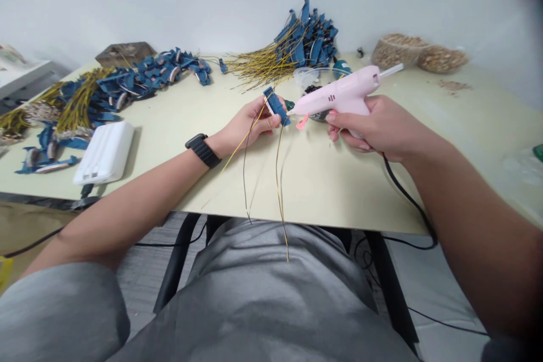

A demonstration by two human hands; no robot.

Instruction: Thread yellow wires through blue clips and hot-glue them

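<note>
Between its thumb and fingers, my left hand (259,120) pinches a small blue piece (276,106). Thin yellow and black wires (279,181) hang from this piece past the table's front edge. My right hand (375,127) is wrapped round the handle of a pink glue gun (335,93). The gun points left, and its nozzle is at the right side of the blue piece; whether they touch I cannot tell. A clear glue stick (391,71) sticks out of the gun's back end. A black cable runs down from the handle.
Piles of blue pieces with yellow wires (306,39) lie at the back and left (139,76). A white power bank (105,153) sits at the left. Bowls of small tan pieces (399,51) stand at the back right. A clear container (316,76) is behind the gun.
</note>
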